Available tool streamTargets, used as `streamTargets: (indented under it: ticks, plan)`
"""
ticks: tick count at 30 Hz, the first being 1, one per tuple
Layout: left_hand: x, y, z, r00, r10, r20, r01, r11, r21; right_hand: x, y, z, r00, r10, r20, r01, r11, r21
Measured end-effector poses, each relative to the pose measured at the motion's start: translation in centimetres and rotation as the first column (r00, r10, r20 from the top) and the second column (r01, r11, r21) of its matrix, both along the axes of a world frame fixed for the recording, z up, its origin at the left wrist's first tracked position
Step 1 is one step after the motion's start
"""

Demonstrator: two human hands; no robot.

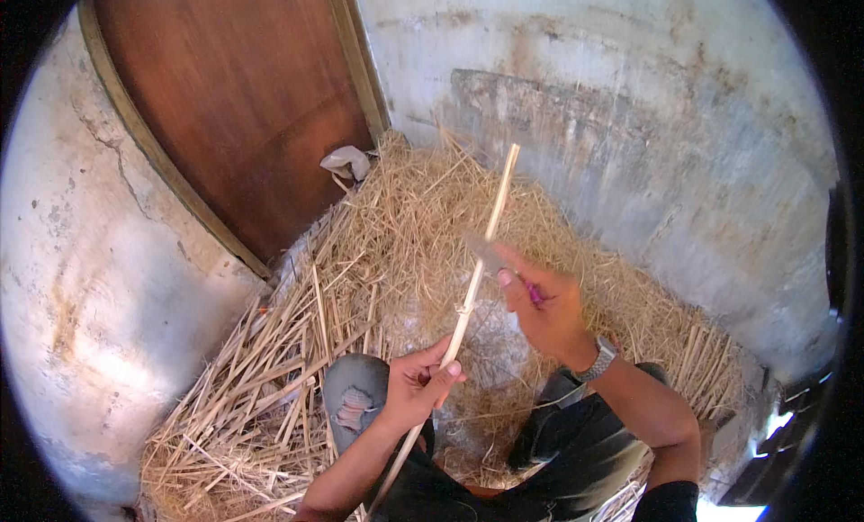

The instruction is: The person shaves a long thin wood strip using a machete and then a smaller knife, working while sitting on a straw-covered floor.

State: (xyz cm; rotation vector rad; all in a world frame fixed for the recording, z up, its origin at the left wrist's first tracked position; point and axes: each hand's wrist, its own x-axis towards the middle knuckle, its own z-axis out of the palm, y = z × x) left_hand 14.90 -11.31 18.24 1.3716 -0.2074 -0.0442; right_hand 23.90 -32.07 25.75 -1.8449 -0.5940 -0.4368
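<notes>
A long pale bamboo stick [500,196] slants up and away from my lap, its far end split lengthwise. Around its lower part my left hand [419,383] is closed, thumb on top. Further up, my right hand [551,313] grips a knife [535,293] by its pink-purple handle. The blade is smeared by motion and lies across the stick; whether it cuts in I cannot tell. A raised node with a small frayed curl shows on the stick between my two hands. The stick's near end runs down beside my left forearm.
Split bamboo strips [270,391] lie heaped on the left. Curly shavings [423,207] cover the floor ahead, up to the stained wall [594,153]. A brown door [234,99] stands at the far left, with a crumpled plastic bag [347,162] by its foot. More strips [702,364] lie right.
</notes>
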Motion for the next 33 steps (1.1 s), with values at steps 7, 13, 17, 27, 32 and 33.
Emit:
streamTargets:
  ticks: [7,13,17,27,32,33]
  plan:
    - [0.1,0.1,0.0,0.996,-0.091,-0.014,0.089,0.994,-0.061,-0.8,0.0,0.4,0.999,0.023,-0.038,-0.029,0.984,-0.177]
    - [-0.2,-0.2,0.3,0.992,-0.124,0.035,0.123,0.992,0.035,-0.6,0.5,-0.5,0.987,0.035,-0.155,-0.060,0.985,-0.160]
    - [-0.1,-0.4,0.9,0.991,-0.132,0.026,0.130,0.989,0.074,-0.3,0.7,-0.1,0.989,0.033,-0.144,-0.058,0.984,-0.170]
    - [-1.0,-0.1,0.7,0.968,-0.232,-0.100,0.241,0.967,0.085,-0.5,0.6,0.4,0.981,-0.044,-0.191,0.022,0.993,-0.116]
    - [-0.2,-0.2,0.5,0.992,-0.035,-0.119,0.051,0.989,0.135,-2.1,1.0,-1.8,0.919,0.320,-0.229,-0.370,0.902,-0.222]
    - [0.0,-0.2,0.4,0.995,0.013,-0.100,-0.004,0.996,0.090,-2.5,0.9,-1.8,0.887,0.389,-0.248,-0.444,0.867,-0.227]
